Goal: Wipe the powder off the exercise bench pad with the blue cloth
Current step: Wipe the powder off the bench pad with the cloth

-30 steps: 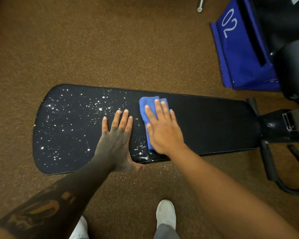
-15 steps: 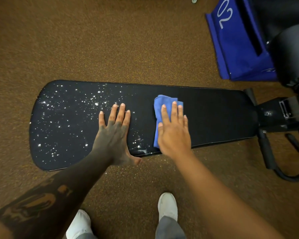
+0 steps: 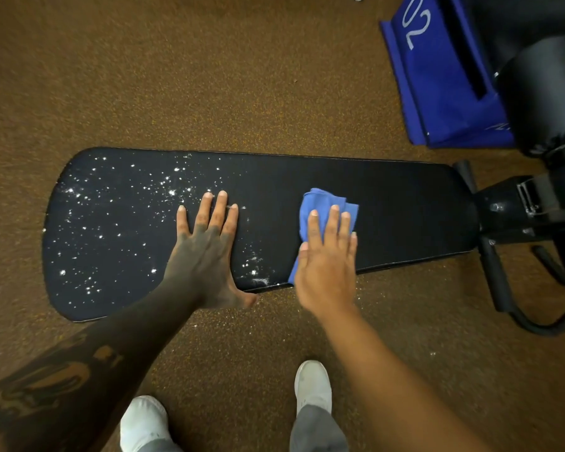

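Bench pad [image 3: 388, 207], long and black, lies across our view above a brown speckled floor [image 3: 177, 76], its wide rounded end to the left, its narrow end meeting the black frame [image 3: 519, 210] at right. White powder [image 3: 118, 220] speckles the left half; a thicker smear sits at the near edge between our hands. The right half looks clean.

Our left hand [image 3: 206, 256] is laid flat on the pad near its middle, palm down, fingers straight and slightly spread, thumb hanging over the near edge. It holds nothing.

Our right hand [image 3: 328, 265] is also flat and open, fingers extended, pressing the blue cloth [image 3: 320, 203] onto the pad close to the near edge. The cloth is bunched, showing beyond the fingertips and along the thumb side. The heel of the hand overhangs the near edge.

A blue mat [image 3: 444, 86] marked "02" lies at the top right. Two white shoes [image 3: 312, 386] stand on the floor below the pad.
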### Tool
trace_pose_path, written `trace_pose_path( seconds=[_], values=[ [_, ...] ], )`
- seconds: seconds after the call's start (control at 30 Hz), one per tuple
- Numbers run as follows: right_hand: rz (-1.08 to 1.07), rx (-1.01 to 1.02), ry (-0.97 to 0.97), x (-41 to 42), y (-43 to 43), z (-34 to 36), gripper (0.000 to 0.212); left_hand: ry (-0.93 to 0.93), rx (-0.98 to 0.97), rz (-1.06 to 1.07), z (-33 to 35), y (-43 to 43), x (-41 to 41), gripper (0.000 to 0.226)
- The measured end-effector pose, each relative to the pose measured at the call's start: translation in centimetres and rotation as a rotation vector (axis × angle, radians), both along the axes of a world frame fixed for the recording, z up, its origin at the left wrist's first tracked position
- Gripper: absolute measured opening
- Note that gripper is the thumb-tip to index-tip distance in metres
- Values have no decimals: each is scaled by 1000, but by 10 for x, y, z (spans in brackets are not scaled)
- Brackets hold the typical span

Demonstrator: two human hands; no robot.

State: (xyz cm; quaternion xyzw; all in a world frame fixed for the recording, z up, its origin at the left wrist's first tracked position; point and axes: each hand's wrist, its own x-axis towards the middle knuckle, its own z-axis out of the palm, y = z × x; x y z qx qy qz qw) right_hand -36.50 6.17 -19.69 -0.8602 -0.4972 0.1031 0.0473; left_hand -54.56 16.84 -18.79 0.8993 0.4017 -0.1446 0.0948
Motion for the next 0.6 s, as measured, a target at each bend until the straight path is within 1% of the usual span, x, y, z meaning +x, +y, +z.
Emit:
trace_pose_path(
  seconds=[0.1, 0.17, 0.2, 0.27, 0.33, 0.37, 0.4, 0.47, 0.53, 0.6],
  values=[
    [237, -35, 11, -20, -7, 0, 57, -11, 4, -8, 1, 0, -1, 158],
    [328, -36, -5, -5, -7, 0, 57, -10, 4, -24, 1, 0, -3, 158],
    [306, -34, -16, 5, -6, -1, 57, -9, 4, -35, 0, 1, -4, 159],
    [149, -25, -25, 16, 0, -3, 57, -1, 5, -50, 0, 3, -8, 160],
    [15, 0, 12, 2, 5, -2, 58, 9, 7, -50, -1, 5, -12, 160],
    [2, 20, 40, -13, 6, -1, 58, 12, 9, -49, -1, 4, -12, 160],
    [34, 32, 63, -29, 4, -1, 58, 12, 10, -48, -1, 4, -12, 159],
    [185, 24, 93, -55, -7, 0, 56, -4, 4, -44, -1, 3, -12, 158],
    [299, 20, 96, -54, -16, -1, 55, -13, 2, -37, -2, 4, -13, 158],
    [256, 22, 63, -35, -12, -5, 54, 3, 7, -31, -1, 5, -16, 158]
  ],
)
